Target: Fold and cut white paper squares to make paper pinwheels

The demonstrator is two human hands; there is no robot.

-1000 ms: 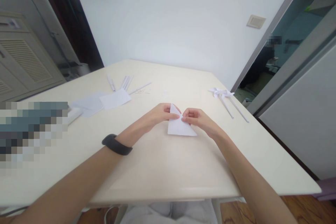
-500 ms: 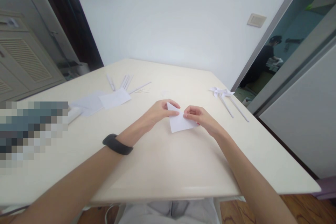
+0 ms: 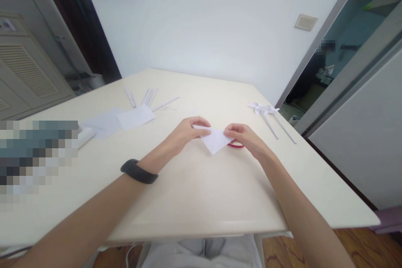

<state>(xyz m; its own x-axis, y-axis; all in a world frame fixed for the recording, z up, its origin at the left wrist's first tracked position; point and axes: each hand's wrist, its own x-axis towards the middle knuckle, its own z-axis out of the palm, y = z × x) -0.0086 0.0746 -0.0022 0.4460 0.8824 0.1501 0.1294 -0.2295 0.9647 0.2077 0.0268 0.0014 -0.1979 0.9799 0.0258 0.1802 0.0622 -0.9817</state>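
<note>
A folded white paper triangle (image 3: 215,140) is held just above the cream table (image 3: 194,192), one point hanging down. My left hand (image 3: 185,134) pinches its left corner; a black band sits on that wrist. My right hand (image 3: 246,138) pinches its right corner. A small red ring (image 3: 235,145), partly hidden, lies on the table under my right hand.
Loose white paper sheets (image 3: 125,119) and several thin white sticks (image 3: 147,97) lie at the back left. Two white paper pinwheels on sticks (image 3: 266,113) lie at the right. A blurred-out patch covers the left edge. A person stands beyond the doorway at right.
The triangle stood on its wide base with both hands at its top; it has turned and lifted, now hanging point-down between my hands. The red ring beneath it has come into view.
</note>
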